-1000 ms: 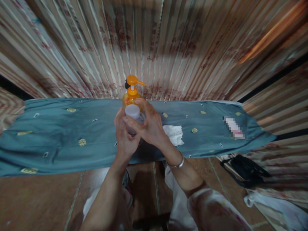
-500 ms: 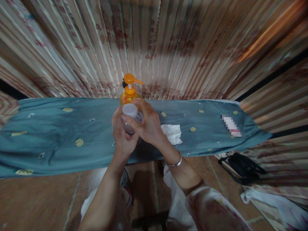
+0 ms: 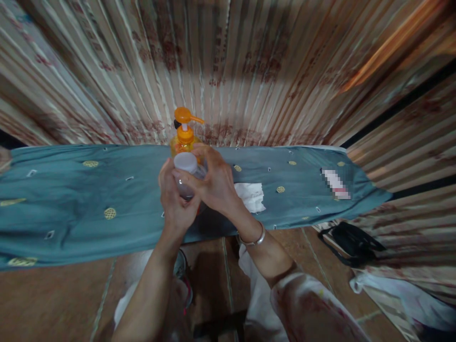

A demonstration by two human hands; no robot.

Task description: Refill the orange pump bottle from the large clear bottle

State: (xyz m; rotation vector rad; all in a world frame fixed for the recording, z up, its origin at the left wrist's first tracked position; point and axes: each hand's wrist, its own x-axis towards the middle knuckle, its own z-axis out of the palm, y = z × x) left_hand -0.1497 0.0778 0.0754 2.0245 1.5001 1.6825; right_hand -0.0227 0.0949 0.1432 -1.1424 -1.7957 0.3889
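Note:
A small clear bottle with a white cap (image 3: pixel 185 163) is held between both hands above the cloth-covered table. My left hand (image 3: pixel 175 194) wraps its left side, fingers closed around the body. From the right, my right hand (image 3: pixel 218 183) grips it too, the thumb lying across the bottle just under the cap. Close behind stands a yellow pump bottle (image 3: pixel 177 145) with an orange pump head, its lower part hidden by the hands. A dark object shows just behind the pump, mostly covered.
A white tissue (image 3: pixel 252 197) lies right of my hands on the blue-green tablecloth (image 3: pixel 78 194). Farther right is a blurred-out flat item (image 3: pixel 335 184). A black bag (image 3: pixel 356 241) rests beyond the table's right front edge. Pleated curtains (image 3: pixel 221 61) hang behind.
The view has shifted slightly, so everything sits a little further left. Both hands keep their hold on the small bottle, with almost no change in grip.

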